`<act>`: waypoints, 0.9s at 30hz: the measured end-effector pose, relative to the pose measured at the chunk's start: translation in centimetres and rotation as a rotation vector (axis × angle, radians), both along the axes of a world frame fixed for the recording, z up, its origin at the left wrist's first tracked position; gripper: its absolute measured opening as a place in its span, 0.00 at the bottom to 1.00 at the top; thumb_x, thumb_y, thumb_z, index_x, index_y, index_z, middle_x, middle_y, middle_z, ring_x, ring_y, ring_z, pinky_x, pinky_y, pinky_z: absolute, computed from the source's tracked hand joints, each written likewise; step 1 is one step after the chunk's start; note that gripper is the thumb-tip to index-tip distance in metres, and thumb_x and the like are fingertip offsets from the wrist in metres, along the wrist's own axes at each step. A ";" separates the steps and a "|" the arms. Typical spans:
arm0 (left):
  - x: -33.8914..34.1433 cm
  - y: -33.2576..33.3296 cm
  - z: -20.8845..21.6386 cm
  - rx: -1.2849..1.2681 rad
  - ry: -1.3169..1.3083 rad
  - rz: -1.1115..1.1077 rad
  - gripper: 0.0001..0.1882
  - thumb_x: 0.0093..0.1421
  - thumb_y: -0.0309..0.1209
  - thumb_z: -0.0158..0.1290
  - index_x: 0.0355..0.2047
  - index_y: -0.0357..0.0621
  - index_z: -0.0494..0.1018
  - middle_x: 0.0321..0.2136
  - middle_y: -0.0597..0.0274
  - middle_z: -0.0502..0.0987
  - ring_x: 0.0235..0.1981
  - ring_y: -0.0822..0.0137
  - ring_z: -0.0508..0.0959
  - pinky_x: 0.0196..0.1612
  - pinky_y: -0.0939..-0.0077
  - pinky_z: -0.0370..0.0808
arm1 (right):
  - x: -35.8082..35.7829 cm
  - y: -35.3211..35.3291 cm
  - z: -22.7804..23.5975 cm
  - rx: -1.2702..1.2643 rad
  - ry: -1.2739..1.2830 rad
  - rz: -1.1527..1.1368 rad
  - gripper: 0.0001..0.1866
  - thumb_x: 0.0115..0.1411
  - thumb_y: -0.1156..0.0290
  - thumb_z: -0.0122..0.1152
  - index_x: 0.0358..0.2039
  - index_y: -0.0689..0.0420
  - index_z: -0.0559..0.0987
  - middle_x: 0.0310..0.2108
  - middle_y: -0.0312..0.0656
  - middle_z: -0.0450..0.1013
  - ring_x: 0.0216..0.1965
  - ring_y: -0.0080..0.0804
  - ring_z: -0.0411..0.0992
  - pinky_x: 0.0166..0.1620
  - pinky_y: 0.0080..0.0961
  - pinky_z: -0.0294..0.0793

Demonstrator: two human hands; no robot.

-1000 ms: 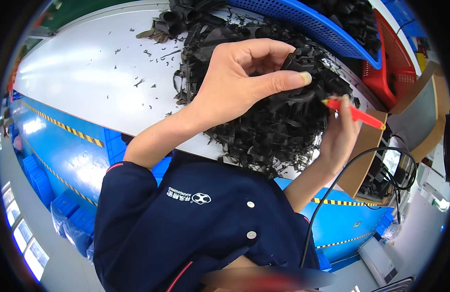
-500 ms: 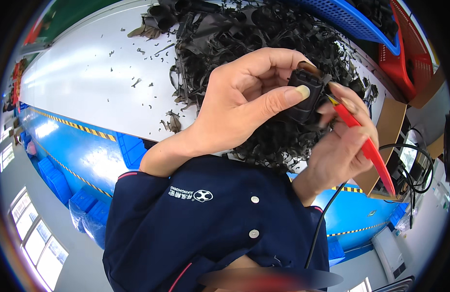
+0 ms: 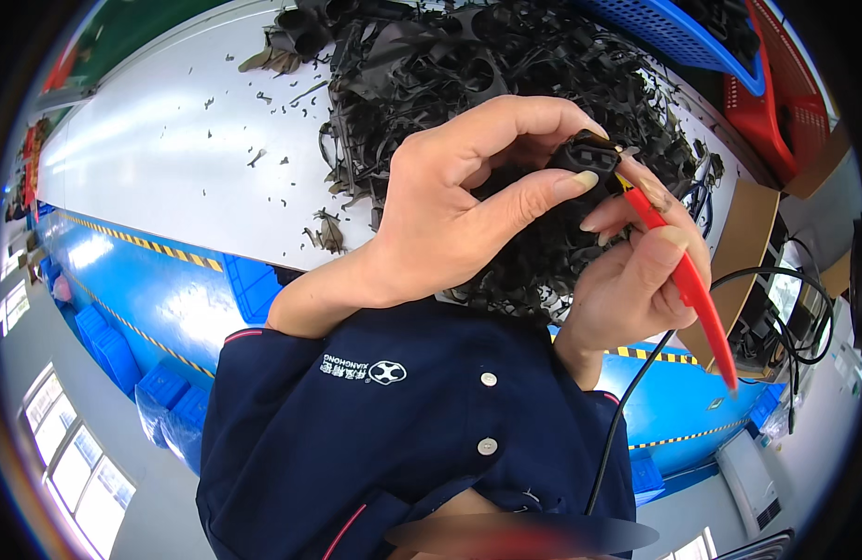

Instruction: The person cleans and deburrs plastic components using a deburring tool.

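Table beneath piece in left grip

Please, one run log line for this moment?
left hand: holds boxy black plastic part; right hand: holds slim red tool, tip near part; below: tangled black scrap heap on white tabletop

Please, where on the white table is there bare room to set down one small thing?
The white table is barest at its left, between front and far edges, bordered on the right by scattered scraps. It is crowded beyond the left hand, where the black heap spreads.
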State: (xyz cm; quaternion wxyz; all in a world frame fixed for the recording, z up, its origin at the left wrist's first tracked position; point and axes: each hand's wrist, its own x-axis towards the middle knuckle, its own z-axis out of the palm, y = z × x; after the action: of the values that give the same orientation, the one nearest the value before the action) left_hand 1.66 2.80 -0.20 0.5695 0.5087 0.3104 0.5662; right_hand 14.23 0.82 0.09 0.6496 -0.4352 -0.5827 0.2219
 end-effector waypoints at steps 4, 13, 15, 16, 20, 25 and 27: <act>-0.5 0.0 -0.1 0.105 0.121 0.025 0.15 0.50 0.17 0.51 0.40 0.31 0.67 0.34 0.57 0.72 0.35 0.72 0.73 0.39 0.81 0.71 | -0.4 0.3 -0.5 0.069 0.025 -0.027 0.17 0.59 0.65 0.47 0.31 0.70 0.73 0.29 0.56 0.72 0.15 0.26 0.66 0.18 0.13 0.61; -0.4 0.1 -0.6 0.133 0.265 -0.011 0.25 0.50 0.13 0.49 0.49 0.28 0.56 0.32 0.53 0.72 0.32 0.72 0.73 0.37 0.83 0.70 | 0.4 1.1 -2.4 0.241 -0.356 -0.222 0.09 0.56 0.75 0.50 0.31 0.70 0.73 0.30 0.55 0.72 0.15 0.21 0.63 0.20 0.13 0.61; -0.5 0.2 -0.6 -0.041 0.124 -0.105 0.29 0.50 0.13 0.50 0.52 0.29 0.51 0.31 0.54 0.72 0.30 0.72 0.72 0.35 0.83 0.70 | 1.1 1.5 -2.2 0.234 -0.427 -0.234 0.07 0.55 0.78 0.50 0.31 0.69 0.73 0.30 0.54 0.73 0.16 0.20 0.63 0.20 0.13 0.61; -0.8 0.5 -1.0 0.145 0.209 -0.200 0.33 0.49 0.13 0.50 0.53 0.31 0.47 0.30 0.54 0.71 0.30 0.72 0.72 0.34 0.83 0.69 | 1.4 1.8 -2.2 0.255 -0.473 -0.227 0.06 0.55 0.79 0.50 0.32 0.69 0.73 0.29 0.53 0.73 0.16 0.20 0.63 0.21 0.13 0.62; -0.8 0.6 -1.5 0.234 0.237 -0.508 0.34 0.51 0.21 0.48 0.55 0.33 0.44 0.27 0.58 0.67 0.29 0.71 0.68 0.35 0.81 0.64 | 1.7 1.7 -1.9 0.236 -0.336 -0.281 0.05 0.50 0.84 0.54 0.30 0.67 0.73 0.28 0.50 0.73 0.23 0.31 0.70 0.26 0.17 0.70; -0.1 -0.7 -1.5 0.238 0.092 -0.539 0.34 0.51 0.26 0.49 0.55 0.34 0.45 0.32 0.58 0.63 0.30 0.72 0.65 0.33 0.81 0.62 | 1.5 2.1 -1.6 0.136 -0.237 -0.368 0.04 0.49 0.85 0.56 0.28 0.67 0.75 0.27 0.47 0.73 0.20 0.26 0.68 0.23 0.15 0.67; -0.6 -0.7 0.2 0.177 0.433 -0.330 0.18 0.53 0.24 0.46 0.45 0.32 0.64 0.33 0.57 0.71 0.32 0.69 0.68 0.37 0.77 0.65 | 1.9 2.5 -2.8 0.114 -0.351 -0.346 0.05 0.47 0.85 0.58 0.27 0.65 0.75 0.26 0.45 0.73 0.24 0.31 0.71 0.26 0.19 0.70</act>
State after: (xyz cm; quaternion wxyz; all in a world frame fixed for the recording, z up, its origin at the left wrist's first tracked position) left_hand 1.07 2.06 0.01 0.5277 0.7091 0.2871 0.3691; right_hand 16.13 3.35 -2.76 0.5903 -0.5230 -0.6148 -0.0048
